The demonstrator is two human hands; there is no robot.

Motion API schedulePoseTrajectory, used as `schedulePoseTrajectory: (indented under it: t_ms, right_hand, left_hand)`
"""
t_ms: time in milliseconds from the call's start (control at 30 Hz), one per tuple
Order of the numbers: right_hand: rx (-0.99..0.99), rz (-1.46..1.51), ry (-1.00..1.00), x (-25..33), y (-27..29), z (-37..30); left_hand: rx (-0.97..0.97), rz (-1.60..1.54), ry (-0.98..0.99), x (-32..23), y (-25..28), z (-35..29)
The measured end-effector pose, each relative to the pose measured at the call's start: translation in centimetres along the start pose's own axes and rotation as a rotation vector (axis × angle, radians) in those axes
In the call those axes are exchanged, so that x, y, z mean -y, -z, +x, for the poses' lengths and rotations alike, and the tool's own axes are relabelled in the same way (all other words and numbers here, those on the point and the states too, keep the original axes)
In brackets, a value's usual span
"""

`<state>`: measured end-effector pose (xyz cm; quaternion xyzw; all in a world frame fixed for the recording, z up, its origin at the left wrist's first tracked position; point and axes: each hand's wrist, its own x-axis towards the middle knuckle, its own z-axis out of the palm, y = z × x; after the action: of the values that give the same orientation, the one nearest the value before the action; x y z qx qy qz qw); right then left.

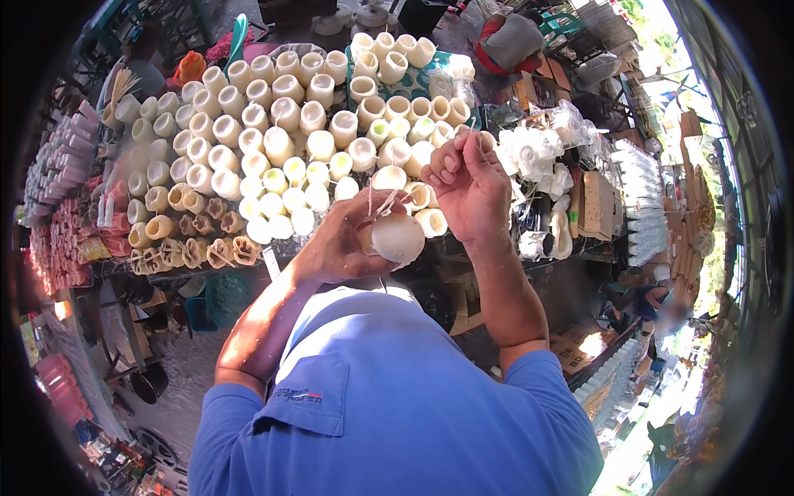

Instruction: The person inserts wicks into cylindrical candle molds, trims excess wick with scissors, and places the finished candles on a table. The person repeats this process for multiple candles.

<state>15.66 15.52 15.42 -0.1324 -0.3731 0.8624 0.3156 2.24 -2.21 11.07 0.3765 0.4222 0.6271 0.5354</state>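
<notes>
My left hand (343, 236) is wrapped round a cream candle (398, 240), which looks like wax, its smooth round end turned toward me. Thin pale strips show by its upper edge, next to my fingers. To the right and higher up is my right hand (471, 178), closed in a pinch with thumb and forefinger together. A tiny light bit shows at those fingertips, too small to name. Beyond both hands stand many hollow cream candle cups (278, 145) in close rows, some with pale green insides. Shorter, scallop-rimmed brownish cups (221, 252) sit at the near left of them.
White plastic-wrapped pieces (533, 153) and a cardboard box (600, 205) lie to the right, with stacked clear cups (641, 202) farther out. Pink stacks (62, 240) fill the far left. Another person (510, 43) is at the back right. A teal bin (227, 299) stands below the table.
</notes>
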Motion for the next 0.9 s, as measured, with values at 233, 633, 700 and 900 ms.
schedulePoseTrajectory:
  t_ms: [233, 633, 700, 900]
  right_hand:
    - [0.043, -0.448, 0.03, 0.1, -1.0, -1.0]
    - [-0.07, -1.134, -0.081, 1.0, -1.3, -3.6]
    - [0.026, -1.203, -0.02, 1.2, -2.0, -4.7]
    - [0.101, -1.389, 0.149, 0.6, -3.2, -5.9]
  left_hand:
    - [0.005, 0.15, -0.061, 0.1, 0.6, 0.5]
    - [-0.114, 0.363, -0.103, 0.5, 1.1, -0.1]
    - [-0.172, 0.483, -0.12, 0.5, 0.9, -0.4]
    - [-0.223, 0.538, -0.072, 0.5, 0.5, -0.6]
